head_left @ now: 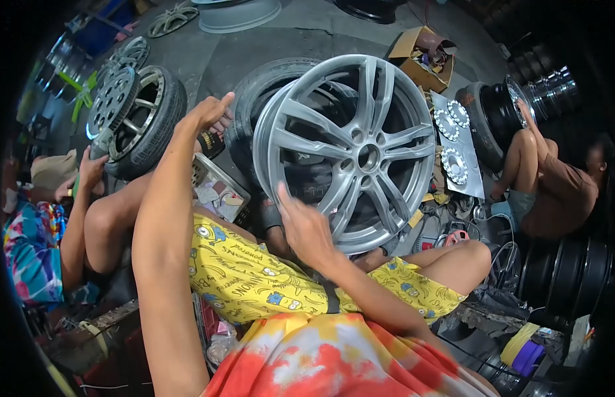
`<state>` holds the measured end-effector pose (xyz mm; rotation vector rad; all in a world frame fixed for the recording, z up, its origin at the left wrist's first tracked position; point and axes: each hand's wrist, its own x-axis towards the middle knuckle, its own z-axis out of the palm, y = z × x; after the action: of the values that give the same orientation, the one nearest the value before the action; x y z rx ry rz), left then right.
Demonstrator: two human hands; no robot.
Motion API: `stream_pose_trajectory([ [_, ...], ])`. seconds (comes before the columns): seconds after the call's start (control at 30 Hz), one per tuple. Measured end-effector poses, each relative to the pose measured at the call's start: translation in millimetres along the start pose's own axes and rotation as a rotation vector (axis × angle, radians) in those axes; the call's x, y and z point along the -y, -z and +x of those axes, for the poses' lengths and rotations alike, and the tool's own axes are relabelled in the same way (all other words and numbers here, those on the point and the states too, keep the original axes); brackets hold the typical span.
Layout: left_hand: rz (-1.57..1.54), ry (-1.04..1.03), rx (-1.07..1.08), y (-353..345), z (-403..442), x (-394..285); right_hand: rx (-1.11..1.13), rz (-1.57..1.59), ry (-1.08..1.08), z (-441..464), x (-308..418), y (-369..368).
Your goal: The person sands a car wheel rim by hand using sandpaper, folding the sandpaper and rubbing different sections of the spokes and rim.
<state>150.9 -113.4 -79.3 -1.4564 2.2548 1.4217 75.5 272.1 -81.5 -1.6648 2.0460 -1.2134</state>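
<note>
A silver alloy wheel [368, 157] with split spokes stands tilted in front of me, leaning on a black tire [245, 126]. My right hand [306, 228] is at the wheel's lower left rim, blurred by motion. Its fingers point up along the rim edge; whether anything is in them is unclear. Left of the wheel, my left hand [211, 114] is raised near the tire, thumb and fingers apart, with nothing visible in it. Beneath that hand lies a dark tool [210, 143], partly covered. A plastic basket [238, 198] with scraps sits between my left arm and the wheel.
At left, a person's hand [92, 165] holds a tool near a wheel with its tire [152, 122]. Another person [565, 185] sits at right, touching a shiny rim. A cardboard box [423, 59], a board with round spacers [456, 142] and stacked dark rims [565, 274] stand around.
</note>
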Motion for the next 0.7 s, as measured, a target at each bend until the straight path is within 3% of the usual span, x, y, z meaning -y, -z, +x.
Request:
stream_pose_trajectory([
  [0.1,-0.002,0.020,0.003,1.5,-12.5,-2.7,-0.146,-0.064,0.130,61.3,-4.2,-2.1],
  [0.3,-0.012,-0.058,-0.011,-0.4,-6.1,-17.0,0.006,-0.111,0.149,-10.7,-6.5,1.2],
  [0.43,0.004,-0.003,0.031,-1.4,-11.3,-14.7,-0.101,-0.146,0.205,62.8,0.1,5.3],
  [0.53,-0.030,-0.023,0.036,-3.9,-6.6,-18.3,-0.031,-0.151,0.151,47.6,3.0,6.7],
  [0.63,-0.032,-0.040,0.029,-3.7,-10.2,-27.7,0.099,-0.118,0.058,-26.0,2.6,12.5],
  [0.7,-0.009,-0.043,0.020,-4.4,-6.1,-22.0,0.126,0.008,-0.183,-55.3,-0.6,15.8],
])
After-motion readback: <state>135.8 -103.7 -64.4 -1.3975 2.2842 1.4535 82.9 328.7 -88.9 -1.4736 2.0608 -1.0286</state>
